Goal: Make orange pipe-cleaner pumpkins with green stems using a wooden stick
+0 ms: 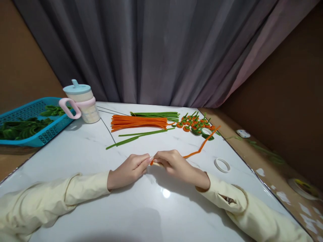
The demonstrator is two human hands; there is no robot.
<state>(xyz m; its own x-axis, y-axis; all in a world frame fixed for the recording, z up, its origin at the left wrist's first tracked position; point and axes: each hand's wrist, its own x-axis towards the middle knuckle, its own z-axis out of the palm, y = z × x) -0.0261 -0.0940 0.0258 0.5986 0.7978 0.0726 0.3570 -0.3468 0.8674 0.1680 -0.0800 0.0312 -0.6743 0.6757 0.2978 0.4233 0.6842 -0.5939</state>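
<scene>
My left hand (130, 169) and my right hand (176, 164) meet at the middle of the white marble table (83, 154), fingertips pinched together on one end of an orange pipe cleaner (202, 146). Its free length runs right and away from my right hand toward a pile of small orange-and-green pipe-cleaner pieces (194, 123). A pale stick-like thing lies under my right fingers, mostly hidden. Behind my hands lie a bundle of orange pipe cleaners (138, 122), a bundle of green ones (155, 115) and two loose green ones (131, 138).
A blue basket (30, 117) with green pieces sits at the left edge beside a pink-handled cup with a blue lid (82, 101). A white tape ring (222, 164) lies right of my hands. A grey curtain hangs behind the table; a brown surface with scraps borders it on the right.
</scene>
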